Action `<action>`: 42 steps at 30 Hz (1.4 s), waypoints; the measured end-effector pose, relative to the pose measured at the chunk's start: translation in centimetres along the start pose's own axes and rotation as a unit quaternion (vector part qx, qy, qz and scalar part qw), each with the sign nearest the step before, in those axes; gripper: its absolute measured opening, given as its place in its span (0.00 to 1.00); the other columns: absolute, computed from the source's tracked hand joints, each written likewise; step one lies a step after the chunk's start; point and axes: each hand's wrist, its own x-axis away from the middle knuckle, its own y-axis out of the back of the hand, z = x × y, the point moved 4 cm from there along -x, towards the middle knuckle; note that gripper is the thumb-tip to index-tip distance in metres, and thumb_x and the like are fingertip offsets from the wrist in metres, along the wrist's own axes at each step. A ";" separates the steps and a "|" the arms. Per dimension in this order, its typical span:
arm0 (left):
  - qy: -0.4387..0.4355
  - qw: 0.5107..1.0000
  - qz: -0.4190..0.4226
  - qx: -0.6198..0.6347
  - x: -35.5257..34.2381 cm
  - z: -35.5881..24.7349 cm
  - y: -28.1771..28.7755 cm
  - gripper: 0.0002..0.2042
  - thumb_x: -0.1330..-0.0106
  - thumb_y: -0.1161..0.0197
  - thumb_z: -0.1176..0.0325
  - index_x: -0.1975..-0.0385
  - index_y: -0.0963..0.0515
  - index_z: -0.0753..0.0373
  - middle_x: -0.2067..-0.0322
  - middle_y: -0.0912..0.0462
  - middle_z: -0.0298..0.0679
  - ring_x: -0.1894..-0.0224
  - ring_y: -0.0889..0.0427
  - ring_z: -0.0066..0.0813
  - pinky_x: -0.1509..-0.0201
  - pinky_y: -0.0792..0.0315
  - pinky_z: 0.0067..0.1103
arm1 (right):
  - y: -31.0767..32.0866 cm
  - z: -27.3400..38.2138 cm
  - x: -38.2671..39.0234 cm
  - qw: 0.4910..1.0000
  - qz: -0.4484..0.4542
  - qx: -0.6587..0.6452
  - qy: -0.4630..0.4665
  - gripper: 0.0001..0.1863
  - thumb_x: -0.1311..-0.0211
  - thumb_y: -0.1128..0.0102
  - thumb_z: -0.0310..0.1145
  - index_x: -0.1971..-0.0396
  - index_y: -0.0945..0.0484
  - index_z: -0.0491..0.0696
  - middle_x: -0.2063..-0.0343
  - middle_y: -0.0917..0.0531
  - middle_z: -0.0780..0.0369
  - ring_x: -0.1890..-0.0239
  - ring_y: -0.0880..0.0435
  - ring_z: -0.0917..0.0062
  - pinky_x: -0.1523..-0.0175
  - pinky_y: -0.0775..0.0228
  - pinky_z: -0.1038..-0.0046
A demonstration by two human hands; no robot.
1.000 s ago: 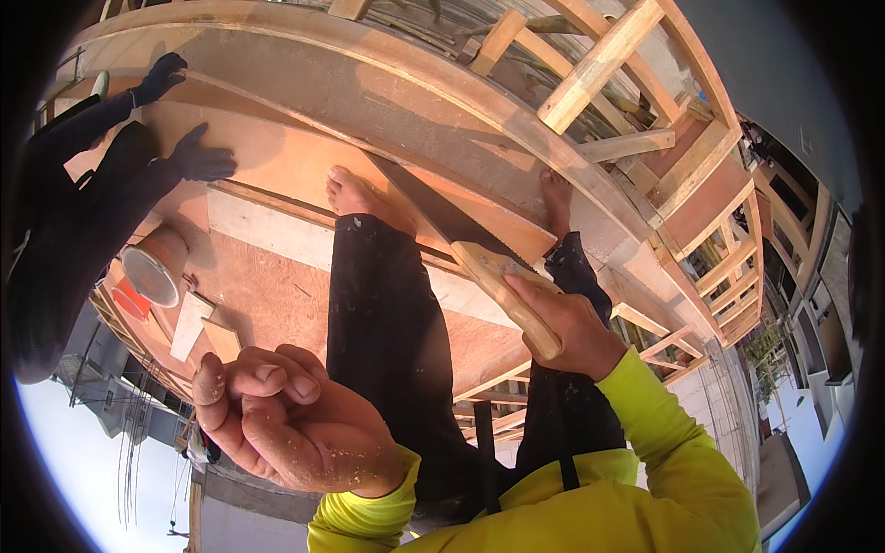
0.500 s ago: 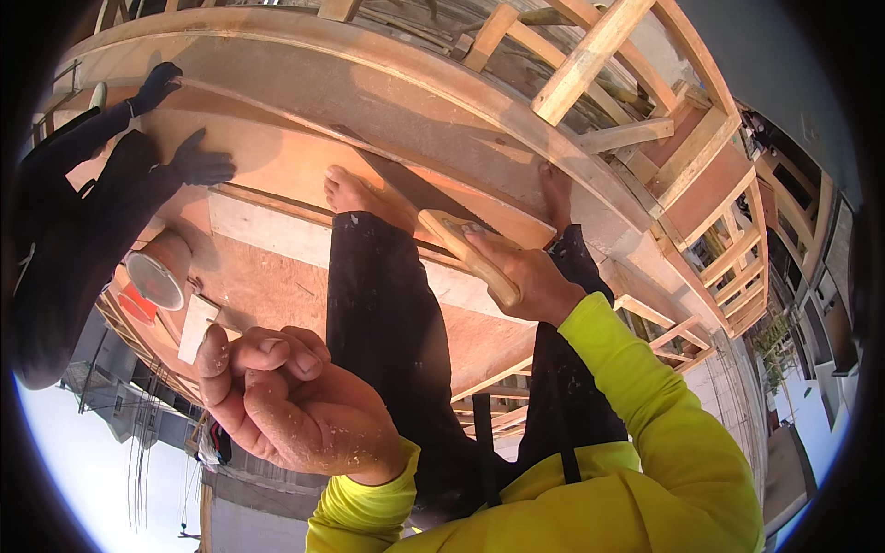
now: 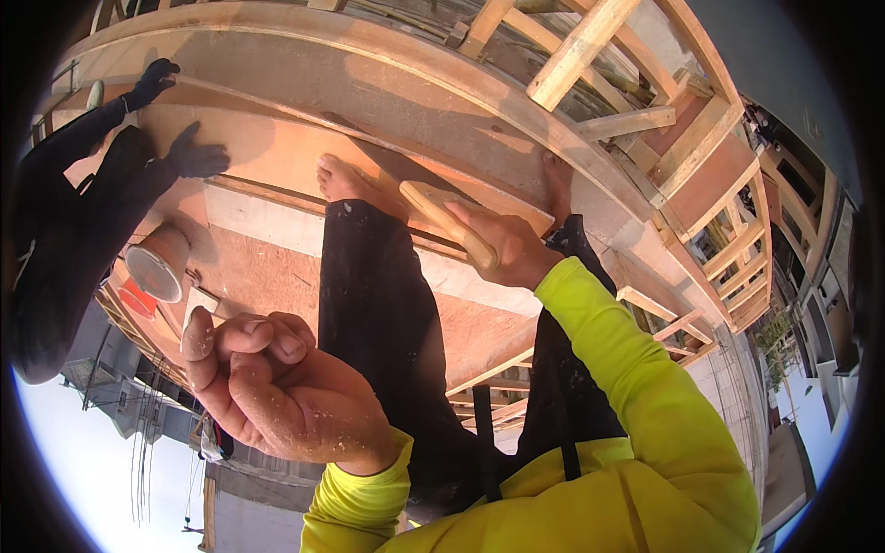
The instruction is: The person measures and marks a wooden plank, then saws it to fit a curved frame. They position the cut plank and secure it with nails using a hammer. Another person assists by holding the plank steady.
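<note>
My right hand [image 3: 507,247] is closed around the pale wooden handle of a handsaw [image 3: 442,217]. Beyond the handle, a dark band that looks like its blade slants over a long reddish-brown board [image 3: 277,143]; shadow makes its outline hard to tell. My bare left foot [image 3: 343,178] rests on this board, and my right foot [image 3: 557,184] stands by its right end. Closer to me, my left hand [image 3: 300,396] is raised, palm up, with loosely curled fingers and nothing in them. Pale dust specks its skin.
At the left, a co-worker's gloved hand [image 3: 196,152] lies on the board; the other glove [image 3: 151,83] is farther back. A bucket [image 3: 159,263] stands near a red container [image 3: 137,300]. Timber framing [image 3: 583,53] rises at the far right.
My right hand and the saw handle have moved left and slightly up in the picture. My left hand has shifted a little left, with its fingers still loosely curled.
</note>
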 end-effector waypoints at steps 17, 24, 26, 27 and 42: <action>-0.001 0.999 -0.013 -0.030 1.4 -0.5 -0.2 0.16 0.28 0.52 0.77 0.44 0.24 0.68 0.69 0.20 0.34 0.72 0.29 0.16 0.65 0.30 0.13 | -3.6 -1.0 -2.2 0.999 -0.042 -0.011 0.032 0.43 0.48 0.35 0.24 0.28 0.36 0.48 0.46 0.19 0.44 0.49 0.17 0.50 0.47 0.21 0.61; -0.014 0.999 -0.042 -0.007 0.7 -0.7 0.3 0.17 0.29 0.53 0.77 0.43 0.24 0.68 0.69 0.19 0.35 0.73 0.28 0.16 0.66 0.30 0.12 | 4.6 1.8 14.7 0.999 -0.022 -0.034 0.020 0.40 0.45 0.33 0.27 0.30 0.34 0.48 0.47 0.17 0.50 0.47 0.16 0.53 0.43 0.21 0.60; -0.032 0.999 -0.009 0.015 1.0 -0.6 0.9 0.17 0.29 0.53 0.77 0.43 0.25 0.67 0.69 0.19 0.35 0.73 0.28 0.16 0.66 0.29 0.12 | 3.2 0.5 11.2 0.996 -0.064 0.002 0.066 0.40 0.45 0.33 0.28 0.29 0.34 0.49 0.47 0.17 0.50 0.50 0.15 0.54 0.44 0.21 0.61; -0.023 1.000 0.001 0.016 1.1 -0.1 0.4 0.17 0.28 0.53 0.77 0.43 0.25 0.67 0.69 0.19 0.35 0.73 0.28 0.16 0.66 0.29 0.13 | 1.0 -2.2 7.4 0.995 -0.067 -0.006 0.070 0.40 0.45 0.34 0.28 0.29 0.35 0.50 0.46 0.17 0.50 0.49 0.15 0.53 0.45 0.21 0.61; 0.019 1.000 -0.016 -0.006 1.8 0.6 0.2 0.17 0.28 0.52 0.76 0.43 0.25 0.66 0.68 0.21 0.34 0.70 0.30 0.17 0.64 0.30 0.12 | 0.1 -3.2 4.4 0.996 -0.055 -0.012 0.069 0.39 0.44 0.35 0.29 0.29 0.36 0.49 0.49 0.17 0.48 0.49 0.16 0.53 0.45 0.22 0.59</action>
